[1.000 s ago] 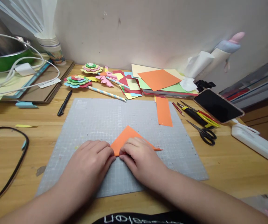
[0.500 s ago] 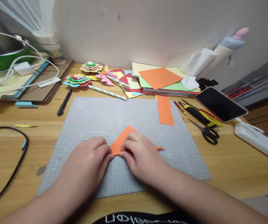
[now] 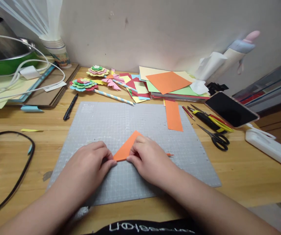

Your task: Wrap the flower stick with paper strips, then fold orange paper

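A folded piece of orange paper (image 3: 125, 147) lies on the grey cutting mat (image 3: 106, 120), its point facing away from me. My left hand (image 3: 91, 160) pinches its left corner between thumb and fingers. Along the near folded edge, my right hand (image 3: 149, 158) presses and grips the paper with thumb and fingertips, covering its right part. Just right of that hand, a thin orange paper tip (image 3: 170, 155) shows; I cannot tell whether it belongs to the same sheet.
An orange paper strip (image 3: 174, 116) lies at the mat's upper right. Scissors (image 3: 218, 138), a yellow-black cutter (image 3: 205, 120) and a phone (image 3: 230, 109) lie right. Paper flowers (image 3: 83, 85) and a paper stack (image 3: 168, 83) stand behind. A black pen (image 3: 70, 107) lies left, near a black cable (image 3: 29, 163).
My left hand has slid slightly left along the near edge, baring more of the orange paper. The right hand stays nearly in place. The view has shifted a little.
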